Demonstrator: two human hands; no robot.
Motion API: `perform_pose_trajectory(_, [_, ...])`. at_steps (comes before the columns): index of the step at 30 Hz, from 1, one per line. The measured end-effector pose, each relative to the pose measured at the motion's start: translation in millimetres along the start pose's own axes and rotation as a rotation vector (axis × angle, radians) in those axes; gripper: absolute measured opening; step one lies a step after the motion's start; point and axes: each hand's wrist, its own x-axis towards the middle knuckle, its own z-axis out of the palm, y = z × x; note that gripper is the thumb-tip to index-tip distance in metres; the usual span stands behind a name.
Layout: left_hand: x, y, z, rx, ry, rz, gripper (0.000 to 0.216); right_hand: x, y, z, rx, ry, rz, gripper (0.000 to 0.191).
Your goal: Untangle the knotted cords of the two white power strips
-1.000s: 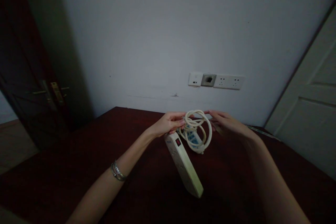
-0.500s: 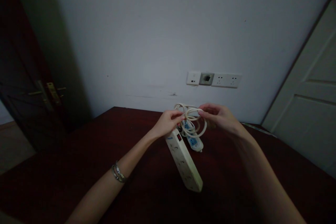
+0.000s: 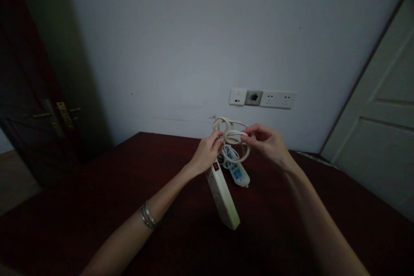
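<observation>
My left hand [image 3: 207, 150] pinches the coiled white cord [image 3: 237, 160] on its left side. On the right, the fingertips of my right hand [image 3: 267, 141] are closed on the same coil. A long white power strip [image 3: 224, 198] with a red switch hangs tilted below my left hand; its upper end is partly hidden by that hand. Behind the coil, a smaller white power strip with blue sockets [image 3: 238, 173] lies on the table, its own cord bunched at its far end.
The dark red table [image 3: 161, 181] reaches back to a pale wall holding several socket plates [image 3: 277, 99]. A dark door [image 3: 29, 108] with brass handles stands at the left, a white door [image 3: 381, 108] at the right. A thin strip [image 3: 317, 159] lies at the table's back right.
Both hands have lifted the cord coil slightly. The long power strip has swung left and turned, showing more of its side. The blue-socketed strip has stayed put.
</observation>
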Motion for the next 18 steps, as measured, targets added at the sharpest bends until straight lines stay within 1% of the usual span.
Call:
perform_pose_trajectory(3, [2,0,-2,-0.146,-0.034,-0.083,0.023,1,3,-2,-0.073,-0.036,-0.032,0.037])
perform_pose_trajectory(6, [3,1,-7,-0.359,-0.086,-0.162,0.022,4,12,-9,-0.083,0.023,0.043,0.046])
perform_pose_trajectory(9, [4,3,-13,-0.565,-0.127,-0.198,0.023,10,32,-23,-0.130,0.190,0.145,0.056])
perform_pose_trajectory(11, [5,3,-18,-0.643,-0.138,-0.206,0.027,12,48,-38,-0.291,0.331,0.128,0.054])
perform_pose_trajectory(13, [6,2,-23,-0.688,-0.161,-0.228,0.029,11,62,-56,-0.419,0.436,0.114,0.050])
perform_pose_trajectory(15, [7,0,-27,-0.708,-0.199,-0.261,0.032,8,74,-74,-0.451,0.508,0.169,0.052])
perform_pose_trajectory(18, [8,-2,-32,-0.711,-0.279,-0.295,0.040,4,86,-92,-0.400,0.599,0.298,0.056])
